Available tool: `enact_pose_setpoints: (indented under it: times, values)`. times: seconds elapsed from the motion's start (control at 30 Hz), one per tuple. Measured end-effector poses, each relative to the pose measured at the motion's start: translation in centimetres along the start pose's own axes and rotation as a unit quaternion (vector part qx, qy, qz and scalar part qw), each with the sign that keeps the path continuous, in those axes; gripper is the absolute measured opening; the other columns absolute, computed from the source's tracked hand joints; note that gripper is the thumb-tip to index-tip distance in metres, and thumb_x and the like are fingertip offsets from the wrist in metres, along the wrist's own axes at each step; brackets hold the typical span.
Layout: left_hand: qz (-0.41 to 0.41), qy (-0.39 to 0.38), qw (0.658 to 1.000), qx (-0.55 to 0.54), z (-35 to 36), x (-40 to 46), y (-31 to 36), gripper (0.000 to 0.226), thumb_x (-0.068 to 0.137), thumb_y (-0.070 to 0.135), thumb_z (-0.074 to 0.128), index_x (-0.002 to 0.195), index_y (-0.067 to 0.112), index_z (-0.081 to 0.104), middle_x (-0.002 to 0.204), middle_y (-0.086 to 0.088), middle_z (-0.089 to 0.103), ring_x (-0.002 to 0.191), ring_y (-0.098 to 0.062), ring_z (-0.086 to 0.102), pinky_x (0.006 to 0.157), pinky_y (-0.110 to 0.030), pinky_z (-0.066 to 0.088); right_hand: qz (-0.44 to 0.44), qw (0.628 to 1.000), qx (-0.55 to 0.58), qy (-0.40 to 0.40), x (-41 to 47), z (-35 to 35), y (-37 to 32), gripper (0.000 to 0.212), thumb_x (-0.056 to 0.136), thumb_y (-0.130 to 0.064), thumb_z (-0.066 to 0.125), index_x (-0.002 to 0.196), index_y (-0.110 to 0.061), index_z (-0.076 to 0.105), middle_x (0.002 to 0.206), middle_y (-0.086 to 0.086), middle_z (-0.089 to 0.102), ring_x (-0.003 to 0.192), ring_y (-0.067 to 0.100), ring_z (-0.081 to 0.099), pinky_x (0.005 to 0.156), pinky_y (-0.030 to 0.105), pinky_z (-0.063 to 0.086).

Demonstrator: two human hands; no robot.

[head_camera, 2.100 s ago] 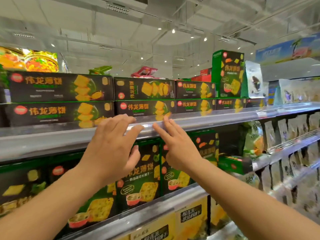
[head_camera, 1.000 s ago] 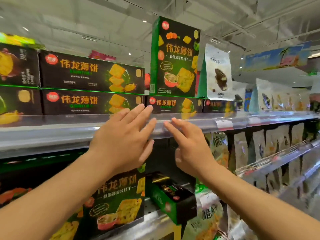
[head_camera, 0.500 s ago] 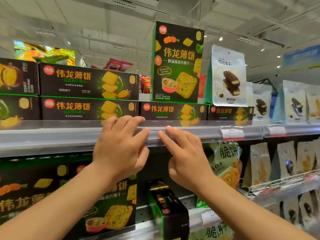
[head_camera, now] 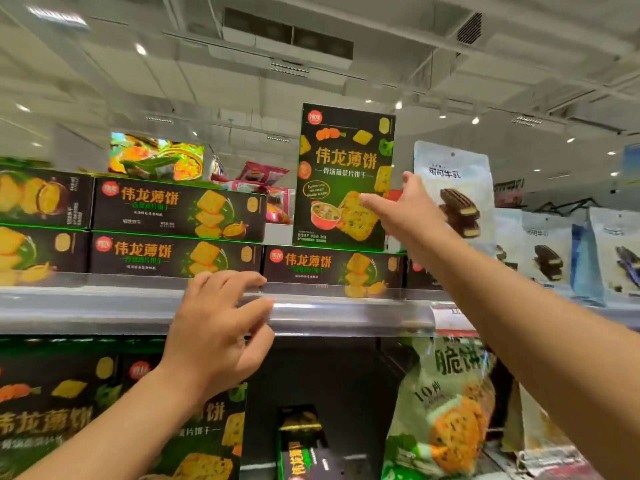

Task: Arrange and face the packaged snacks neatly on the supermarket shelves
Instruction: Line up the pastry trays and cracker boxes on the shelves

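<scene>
And the right hand (head_camera: pixel 407 206) has left the shelf rail (head_camera: pixel 346 315) where it sat half a second ago and gone up to the upright green cracker box (head_camera: pixel 344 178), fingers straight and spread, thumb up by the box's right edge, fingertips on or just off its front face; contact is hard to call. That box stands on 1 flat box (head_camera: pixel 332 266) on the top shelf, looking like the next item to be faced. The left hand (head_camera: pixel 218 327) stays on the rail, fingers loosely bent over its lip, gripping nothing. Hands now well apart.
</scene>
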State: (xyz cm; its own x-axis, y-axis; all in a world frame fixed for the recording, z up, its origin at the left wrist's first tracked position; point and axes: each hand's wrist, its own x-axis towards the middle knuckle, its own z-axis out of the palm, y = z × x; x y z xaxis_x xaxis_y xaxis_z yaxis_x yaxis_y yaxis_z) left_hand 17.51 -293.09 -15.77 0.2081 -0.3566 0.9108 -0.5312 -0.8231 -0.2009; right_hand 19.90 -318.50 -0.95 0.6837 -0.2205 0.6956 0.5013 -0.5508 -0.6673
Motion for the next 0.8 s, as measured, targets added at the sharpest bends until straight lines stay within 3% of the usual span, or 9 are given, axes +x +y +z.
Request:
enact_pose_setpoints:
  times: [0.1, 0.2, 0.27, 0.4, 0.57, 0.8]
  values:
    - [-0.011, -0.01, 1.0, -0.007, -0.1, -0.2, 0.0, 0.023, 0.077, 0.029, 0.053, 0.079, 0.016, 0.072, 0.108, -0.007, 0.067, 0.101, -0.027, 0.057, 0.087, -0.04, 0.037, 0.014, 0.996, 0.087, -0.032, 1.7, 0.7, 0.4, 0.068, 0.079, -0.037, 0.078, 0.131, -0.016, 0.039, 0.116, -0.006, 0.06, 0.096, 0.009, 0.06, 0.071, 0.023, 0.05]
    - [-0.022, -0.024, 0.999, -0.014, -0.3, -0.3, 0.0, 0.024, 0.078, 0.029, 0.052, 0.084, 0.018, 0.073, 0.11, -0.005, 0.066, 0.104, -0.024, 0.054, 0.088, -0.039, 0.038, 0.016, 0.991, 0.127, -0.049, 2.8, 1.3, 1.2, 0.053, 0.077, -0.033, 0.08, 0.116, -0.017, 0.048, 0.104, -0.005, 0.065, 0.091, 0.01, 0.064, 0.07, 0.028, 0.053]
    - [-0.033, -0.025, 0.999, -0.02, -0.3, -0.3, 0.1, 0.023, 0.078, 0.029, 0.052, 0.082, 0.018, 0.072, 0.111, -0.004, 0.066, 0.106, -0.021, 0.052, 0.09, -0.04, 0.038, 0.014, 0.99, 0.13, -0.05, 3.0, 1.3, 1.4, 0.051, 0.076, -0.033, 0.081, 0.11, -0.018, 0.047, 0.098, -0.007, 0.063, 0.087, 0.006, 0.061, 0.062, 0.024, 0.048]
    - [-0.048, -0.028, 0.998, -0.023, -0.5, -0.4, 0.3, 0.025, 0.079, 0.03, 0.051, 0.084, 0.019, 0.073, 0.113, -0.003, 0.065, 0.108, -0.019, 0.05, 0.09, -0.039, 0.038, 0.013, 0.99, 0.123, -0.067, 3.0, 0.9, 1.8, 0.056, 0.078, -0.032, 0.08, 0.123, -0.016, 0.051, 0.11, -0.001, 0.064, 0.097, 0.015, 0.063, 0.068, 0.025, 0.05]
    - [-0.059, -0.049, 0.997, -0.032, -0.6, -0.3, 0.0, 0.028, 0.081, 0.033, 0.051, 0.092, 0.02, 0.075, 0.116, -0.002, 0.064, 0.107, -0.025, 0.055, 0.09, -0.044, 0.043, -0.019, 0.991, 0.124, -0.049, 2.6, 0.2, 1.5, 0.051, 0.079, -0.03, 0.079, 0.119, -0.021, 0.05, 0.103, -0.006, 0.061, 0.091, 0.01, 0.06, 0.055, 0.015, 0.043]
    - [-0.094, -0.089, 0.989, -0.065, -1.7, 0.6, 0.4, 0.037, 0.084, 0.045, 0.044, 0.1, 0.025, 0.071, 0.119, 0.007, 0.061, 0.115, -0.016, 0.053, 0.099, -0.037, 0.036, -0.1, 0.982, 0.157, -0.035, -0.2, -2.0, -0.2, 0.059, 0.075, -0.028, 0.082, 0.126, -0.019, 0.054, 0.103, -0.009, 0.061, 0.089, 0.006, 0.064, 0.058, 0.017, 0.055]
